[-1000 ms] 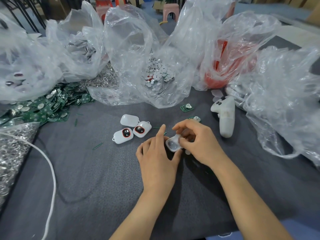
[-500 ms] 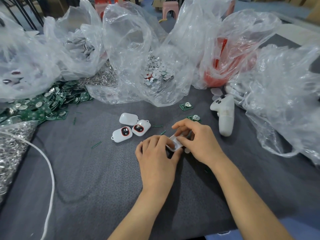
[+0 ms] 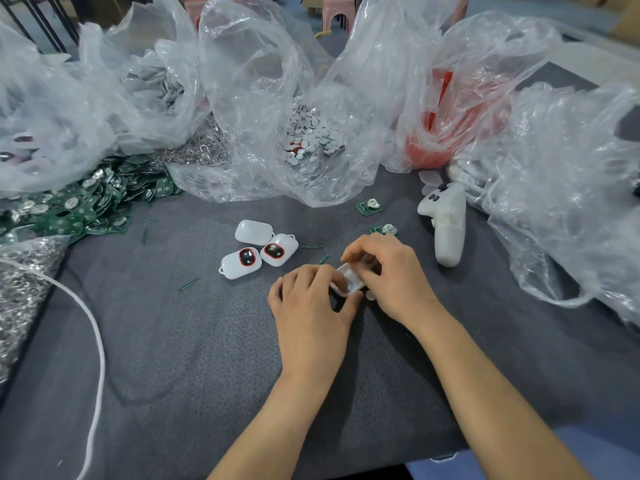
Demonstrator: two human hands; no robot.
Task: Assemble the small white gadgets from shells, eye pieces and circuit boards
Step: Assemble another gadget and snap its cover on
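Note:
Both hands meet over a small white shell (image 3: pixel 349 283) on the grey table mat. My left hand (image 3: pixel 311 306) grips its near side with curled fingers and thumb. My right hand (image 3: pixel 388 275) curls over its far side, fingers pressed on top. The inside of the shell is mostly hidden. Three white gadgets lie just left: two face up with red-ringed dark eyes (image 3: pixel 246 258) (image 3: pixel 277 251), one face down (image 3: pixel 254 232). Two loose green circuit boards (image 3: pixel 369 205) (image 3: pixel 385 230) lie beyond my right hand.
A white handheld controller (image 3: pixel 446 226) lies to the right. Clear plastic bags ring the back: white discs (image 3: pixel 311 136), red parts (image 3: pixel 440 133), white shells (image 3: pixel 156 84). A heap of green boards (image 3: pixel 86 202) and metal rings (image 3: pixel 20 289) sit left, with a white cord (image 3: pixel 93 327).
My left index finger, stretched out a second ago, has curled down onto the shell. Both hands have closed in tighter over it, and the shell is more covered.

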